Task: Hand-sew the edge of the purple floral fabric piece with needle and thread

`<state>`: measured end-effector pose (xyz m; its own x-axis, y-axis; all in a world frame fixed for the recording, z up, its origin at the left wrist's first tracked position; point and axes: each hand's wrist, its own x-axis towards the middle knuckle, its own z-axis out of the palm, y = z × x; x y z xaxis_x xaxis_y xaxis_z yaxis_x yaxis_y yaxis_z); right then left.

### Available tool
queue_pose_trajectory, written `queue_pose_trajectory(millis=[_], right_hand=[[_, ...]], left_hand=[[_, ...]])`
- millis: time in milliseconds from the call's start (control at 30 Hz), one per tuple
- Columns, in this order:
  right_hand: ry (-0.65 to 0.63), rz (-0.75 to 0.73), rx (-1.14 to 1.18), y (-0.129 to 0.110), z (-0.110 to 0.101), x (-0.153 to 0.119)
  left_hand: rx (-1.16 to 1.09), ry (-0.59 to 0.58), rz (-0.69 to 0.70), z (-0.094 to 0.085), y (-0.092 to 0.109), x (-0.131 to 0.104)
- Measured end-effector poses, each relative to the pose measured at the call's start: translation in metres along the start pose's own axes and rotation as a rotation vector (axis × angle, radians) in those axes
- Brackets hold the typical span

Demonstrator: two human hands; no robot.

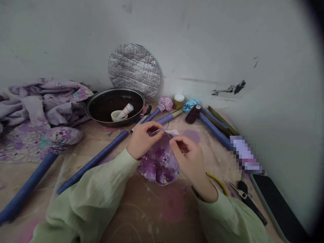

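A purple flowered cloth piece [160, 162] hangs between my hands, its gathered, pale top edge uppermost. My left hand [145, 138] pinches that edge with thumb and forefinger from the left. Closed at thumb and forefinger, my right hand [189, 157] is at the cloth's right side; what its fingertips hold is too small to make out. Behind my hands lies a blue-wrapped stick [165, 119] with a bare greenish end. A dark thread spool [193, 114] rests on its side beyond my right hand.
On the left are bunched flowered fabric [32, 111], a cloth-headed blue stick [32, 184] and another blue stick [93, 162]. A black pan [91, 116] holds a small cup [116, 116]. A silver round mat [134, 69] leans on the wall. Small cutters [253, 206] and a phone [278, 209] lie right.
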<state>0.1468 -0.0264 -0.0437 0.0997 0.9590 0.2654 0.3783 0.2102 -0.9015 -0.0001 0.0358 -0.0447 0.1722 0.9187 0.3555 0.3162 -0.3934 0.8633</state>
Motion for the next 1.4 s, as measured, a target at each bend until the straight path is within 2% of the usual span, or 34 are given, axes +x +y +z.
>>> queue_pose_trajectory(millis=[300, 667, 1400], right_hand=[[0.036, -0.025, -0.070, 0.0057, 0.0035, 0.0052], [0.036, -0.033, -0.048, 0.0090, 0.0025, 0.0054], [-0.022, 0.066, 0.059, 0.0062, -0.0031, 0.0077]], left_hand=[[0.068, 0.017, 0.031, -0.0011, 0.0060, -0.0040], [0.111, -0.003, 0.047, 0.0005, 0.0060, -0.0065], [0.131, -0.011, 0.021, 0.0003, 0.0103, -0.0058]])
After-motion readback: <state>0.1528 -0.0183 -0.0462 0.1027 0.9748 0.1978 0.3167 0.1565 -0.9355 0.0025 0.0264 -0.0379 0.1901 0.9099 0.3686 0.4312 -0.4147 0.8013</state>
